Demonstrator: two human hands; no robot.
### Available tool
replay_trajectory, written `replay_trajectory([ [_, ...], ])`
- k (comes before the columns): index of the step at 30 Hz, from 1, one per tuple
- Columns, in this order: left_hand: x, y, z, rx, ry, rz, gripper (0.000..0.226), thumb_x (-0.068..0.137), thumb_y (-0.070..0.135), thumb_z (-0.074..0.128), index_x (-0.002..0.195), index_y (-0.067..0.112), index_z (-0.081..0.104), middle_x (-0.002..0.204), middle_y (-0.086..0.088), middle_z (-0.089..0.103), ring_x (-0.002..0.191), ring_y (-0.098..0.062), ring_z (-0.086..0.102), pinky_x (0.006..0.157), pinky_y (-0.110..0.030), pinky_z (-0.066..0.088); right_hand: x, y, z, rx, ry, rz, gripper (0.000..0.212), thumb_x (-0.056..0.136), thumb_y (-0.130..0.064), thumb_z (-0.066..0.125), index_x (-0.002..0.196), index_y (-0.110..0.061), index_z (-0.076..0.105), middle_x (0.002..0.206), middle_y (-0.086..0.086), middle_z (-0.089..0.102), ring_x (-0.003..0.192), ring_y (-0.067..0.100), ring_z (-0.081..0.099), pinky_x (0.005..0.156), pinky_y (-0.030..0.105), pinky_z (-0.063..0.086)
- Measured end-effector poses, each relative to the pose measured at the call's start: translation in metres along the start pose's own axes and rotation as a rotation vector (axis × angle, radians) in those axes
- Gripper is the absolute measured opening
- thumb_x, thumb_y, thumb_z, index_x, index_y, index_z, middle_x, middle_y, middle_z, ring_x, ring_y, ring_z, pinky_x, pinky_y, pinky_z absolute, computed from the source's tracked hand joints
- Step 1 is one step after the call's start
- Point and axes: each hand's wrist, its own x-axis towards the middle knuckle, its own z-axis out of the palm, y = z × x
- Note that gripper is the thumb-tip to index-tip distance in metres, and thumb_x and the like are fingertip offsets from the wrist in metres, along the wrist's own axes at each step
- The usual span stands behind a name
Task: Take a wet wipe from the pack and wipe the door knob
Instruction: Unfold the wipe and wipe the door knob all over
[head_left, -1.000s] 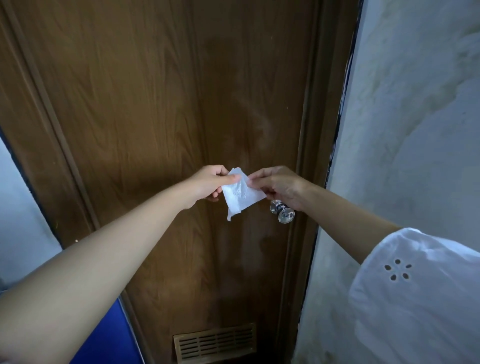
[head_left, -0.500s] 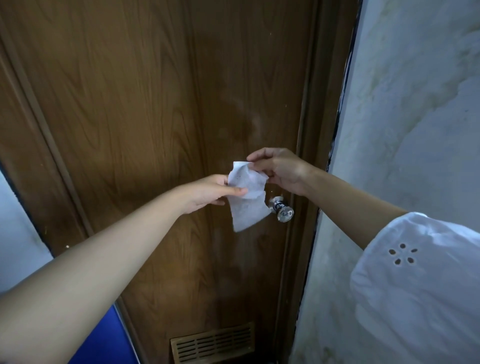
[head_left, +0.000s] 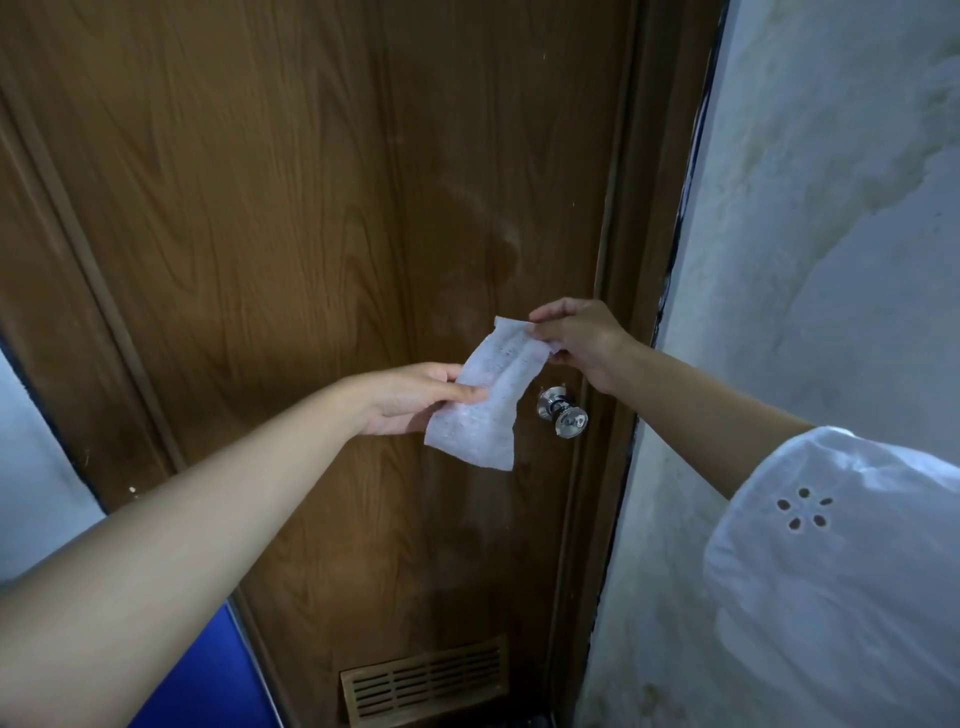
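Note:
A white wet wipe hangs unfolded in front of the brown wooden door. My right hand pinches its upper corner, above the knob. My left hand pinches its left edge, lower down. The shiny metal door knob sticks out of the door just right of the wipe, below my right hand; neither hand touches it. The wipe pack is not in view.
A rough whitish wall runs along the right of the door frame. A slatted vent sits low in the door. Something blue shows at the lower left. My white sleeve fills the lower right.
The wipe has been opened out from a small folded piece to a longer sheet. My right hand rose above the knob, and my left hand slid lower along the wipe.

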Motion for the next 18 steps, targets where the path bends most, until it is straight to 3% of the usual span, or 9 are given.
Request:
replay_trajectory([
  [6,0.006,0.003,-0.001,-0.253,0.155,0.103,0.052,0.074,0.034,0.066,0.123,0.025,0.053,0.12,-0.006,0.06,0.108,-0.019,0.06,0.083,-0.027,0.051,-0.002,0.01,0.001,0.114,-0.14,0.208,0.028,0.09,-0.038,0.054,0.108,-0.016,0.057,0.09,0.007,0.063,0.077,0.017,0.063,0.07,0.028,0.053],
  [9,0.008,0.003,-0.002,-0.291,0.188,0.091,0.05,0.08,0.03,0.064,0.127,0.027,0.049,0.123,-0.006,0.057,0.107,-0.019,0.059,0.074,-0.026,0.053,-0.003,0.015,0.001,0.178,-0.26,0.247,0.028,0.091,-0.044,0.048,0.101,-0.02,0.06,0.096,0.007,0.066,0.091,0.021,0.066,0.075,0.03,0.052],
  [12,0.01,0.003,-0.003,-0.298,0.199,0.085,0.048,0.082,0.026,0.063,0.127,0.026,0.049,0.125,-0.008,0.056,0.105,-0.019,0.06,0.068,-0.025,0.055,-0.006,0.015,0.0,0.223,-0.354,0.231,0.032,0.09,-0.041,0.053,0.109,-0.017,0.06,0.105,0.007,0.066,0.102,0.021,0.064,0.082,0.031,0.051],
  [15,0.011,0.001,-0.007,-0.307,0.179,0.09,0.048,0.082,0.023,0.062,0.128,0.025,0.048,0.13,-0.008,0.054,0.112,-0.023,0.057,0.084,-0.032,0.052,-0.007,0.014,0.002,0.25,-0.335,0.183,0.045,0.082,-0.027,0.066,0.122,-0.014,0.05,0.111,0.008,0.062,0.098,0.021,0.064,0.079,0.03,0.052],
  [18,0.01,0.001,-0.011,-0.305,0.172,0.095,0.053,0.08,0.023,0.065,0.129,0.027,0.045,0.13,-0.007,0.054,0.114,-0.023,0.056,0.09,-0.036,0.05,-0.007,0.013,0.005,0.258,-0.251,0.17,0.055,0.075,-0.012,0.073,0.12,-0.018,0.041,0.109,0.008,0.06,0.094,0.021,0.062,0.075,0.029,0.051],
])
